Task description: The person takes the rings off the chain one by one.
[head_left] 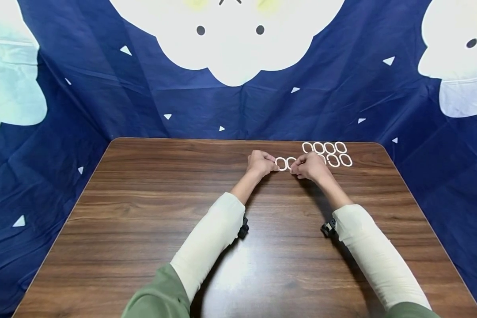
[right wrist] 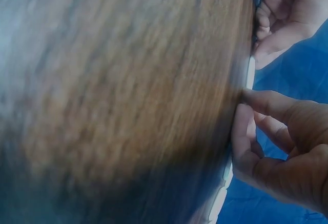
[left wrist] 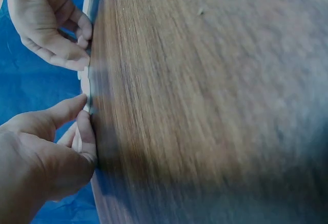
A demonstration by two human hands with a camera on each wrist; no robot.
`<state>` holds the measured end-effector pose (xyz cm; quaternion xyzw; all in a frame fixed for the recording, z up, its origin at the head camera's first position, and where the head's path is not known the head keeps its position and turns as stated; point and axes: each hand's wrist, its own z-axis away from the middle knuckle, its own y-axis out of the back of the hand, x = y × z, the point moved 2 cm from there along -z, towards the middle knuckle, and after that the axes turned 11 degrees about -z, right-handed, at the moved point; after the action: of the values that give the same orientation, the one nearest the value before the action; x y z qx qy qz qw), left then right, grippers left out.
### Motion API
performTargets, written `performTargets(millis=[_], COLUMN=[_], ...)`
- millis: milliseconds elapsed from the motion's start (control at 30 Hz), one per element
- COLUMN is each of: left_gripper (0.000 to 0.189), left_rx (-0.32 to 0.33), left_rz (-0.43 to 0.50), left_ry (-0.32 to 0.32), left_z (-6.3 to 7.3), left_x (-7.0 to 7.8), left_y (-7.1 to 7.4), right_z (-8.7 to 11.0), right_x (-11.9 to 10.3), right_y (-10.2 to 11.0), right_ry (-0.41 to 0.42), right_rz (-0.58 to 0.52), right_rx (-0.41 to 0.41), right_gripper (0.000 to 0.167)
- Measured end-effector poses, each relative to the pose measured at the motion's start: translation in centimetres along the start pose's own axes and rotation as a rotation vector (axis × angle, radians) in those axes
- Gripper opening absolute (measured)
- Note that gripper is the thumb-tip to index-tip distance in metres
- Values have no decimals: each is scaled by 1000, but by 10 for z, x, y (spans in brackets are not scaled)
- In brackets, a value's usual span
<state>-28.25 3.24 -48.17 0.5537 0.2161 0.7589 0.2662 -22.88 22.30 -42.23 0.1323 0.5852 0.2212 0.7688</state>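
Two white oval rings (head_left: 281,158) lie side by side on the table near its far edge, between my two hands. My left hand (head_left: 261,162) pinches the outer edge of the left ring between thumb and fingertips. At the lower right of the other ring, my right hand (head_left: 309,167) holds its edge with thumb and forefinger close together. Seen edge-on in the right wrist view, the ring (right wrist: 250,73) is a thin pale strip between both hands. Part of one further ring is hidden behind the right hand.
More white oval rings (head_left: 346,153) lie flat in two rows beyond and right of my right hand. The brown wood-grain table (head_left: 151,212) ends just behind them at a dark blue cloth (head_left: 115,97) with white cloud shapes. Wrist cameras (head_left: 328,228) sit on both sleeves.
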Motion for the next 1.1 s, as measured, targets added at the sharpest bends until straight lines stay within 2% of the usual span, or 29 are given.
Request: performTargets(millis=[300,500,600,633,833,1000,1100], left_gripper=[31,31,31,31,31,32,32], left_rx=[-34,-22,-27,-34,-43,-59,-63], left_rz=[22,57,58,62,80,70,59], left_ry=[-3,-31,-45,-48,-36,-40,-36], left_z=[-13,-5,-6,-10,-9,-8,-2], left_x=[-10,-10,-12,-16,-20,-16,-12], left_y=[-4,1,1,-1,-2,-1,1], right_z=[2,1,1,1,5,8,9], right_x=[-1,-1,0,1,2,2,1], right_y=[-1,-1,-2,-2,-4,-3,-1], right_ry=[26,44,53,56,91,116,112], right_rz=[9,3,17,23,46,90,107], right_rx=[32,45,51,52,38,55,52], right_gripper=[19,21,20,20,19,17,16])
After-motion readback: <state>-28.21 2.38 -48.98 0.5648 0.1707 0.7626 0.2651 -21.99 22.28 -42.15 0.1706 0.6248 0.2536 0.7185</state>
